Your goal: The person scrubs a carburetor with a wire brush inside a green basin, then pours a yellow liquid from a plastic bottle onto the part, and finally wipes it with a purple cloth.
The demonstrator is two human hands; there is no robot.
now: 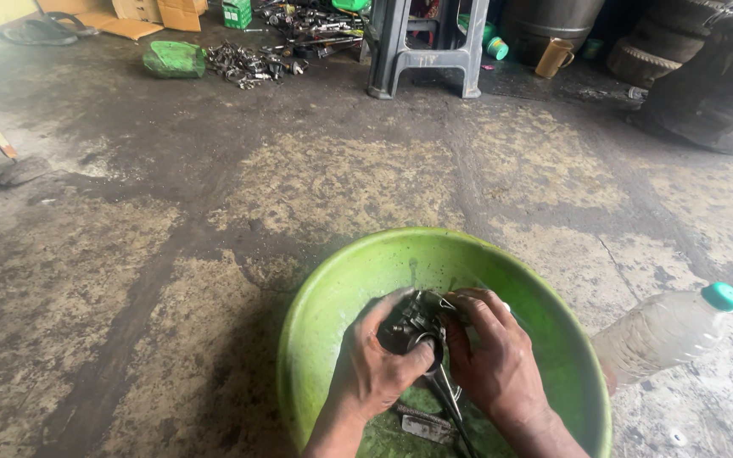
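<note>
Both hands sit inside the green basin, whose raised rim rings them on all sides, so the open way out is upward. Inside, the dark metal part fills the gap between the left hand and the right hand, and small metal pieces lie on the basin bottom below them. Just right of the basin a plastic bottle with a teal cap lies on the floor, blocking a low sideways reach. To the left and ahead the floor is open as far as the grey stool and the heap of metal parts.
</note>
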